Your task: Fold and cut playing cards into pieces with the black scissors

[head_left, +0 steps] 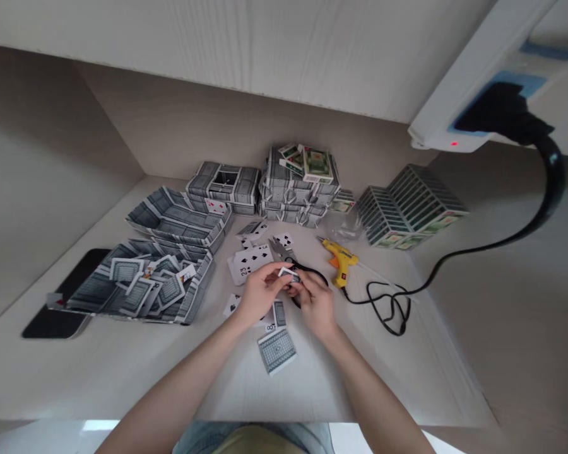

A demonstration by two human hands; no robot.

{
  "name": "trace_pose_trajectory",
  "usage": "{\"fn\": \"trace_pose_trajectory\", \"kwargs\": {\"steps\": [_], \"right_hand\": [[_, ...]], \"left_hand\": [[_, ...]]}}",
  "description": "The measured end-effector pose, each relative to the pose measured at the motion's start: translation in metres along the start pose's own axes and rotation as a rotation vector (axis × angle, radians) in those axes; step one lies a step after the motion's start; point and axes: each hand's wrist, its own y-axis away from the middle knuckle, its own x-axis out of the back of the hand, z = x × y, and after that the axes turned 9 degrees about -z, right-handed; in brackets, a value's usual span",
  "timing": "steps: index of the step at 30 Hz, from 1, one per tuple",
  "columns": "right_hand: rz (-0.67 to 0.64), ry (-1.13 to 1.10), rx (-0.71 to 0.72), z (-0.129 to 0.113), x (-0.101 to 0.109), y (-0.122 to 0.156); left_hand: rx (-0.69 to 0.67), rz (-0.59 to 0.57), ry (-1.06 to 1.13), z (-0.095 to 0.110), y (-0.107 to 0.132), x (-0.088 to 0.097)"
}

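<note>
My left hand (261, 291) and my right hand (316, 304) meet over the middle of the table. Between their fingertips they pinch a small piece of playing card (289, 275) with a white edge and a grey patterned back. Behind and under the fingers lie black-handled scissors (280, 250), partly hidden, blades pointing away. A playing card with spades (252, 261) lies left of the scissors. Nearer to me, a card lies with its grey back (277, 350) up, and a narrow card strip (279, 313) is just below the hands.
A yellow glue gun (341, 261) lies at right, its black cord looping beside it. At left, an open card-built box (196, 299) holds loose cards, overlapping a phone (57, 323). More card-built boxes (293, 195) and stacked card packs (416, 202) stand behind. A power strip (483, 120) hangs upper right.
</note>
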Motion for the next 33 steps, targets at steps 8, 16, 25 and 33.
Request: {"fn": "trace_pose_trajectory", "kwargs": {"steps": [8, 16, 25, 33], "right_hand": [[-0.089, -0.024, 0.012, 0.002, 0.001, 0.002], [-0.172, 0.034, 0.072, 0.001, -0.002, 0.002], [-0.233, 0.027, 0.097, -0.002, 0.006, -0.001], [-0.252, -0.378, -0.072, -0.019, 0.012, -0.004]], "left_hand": [[-0.009, -0.007, -0.192, -0.002, 0.0, 0.009], [-0.07, -0.032, -0.471, 0.005, 0.003, 0.015], [-0.165, -0.279, -0.782, 0.013, 0.004, 0.023], [-0.081, -0.236, -0.521, 0.016, 0.006, 0.018]]}}
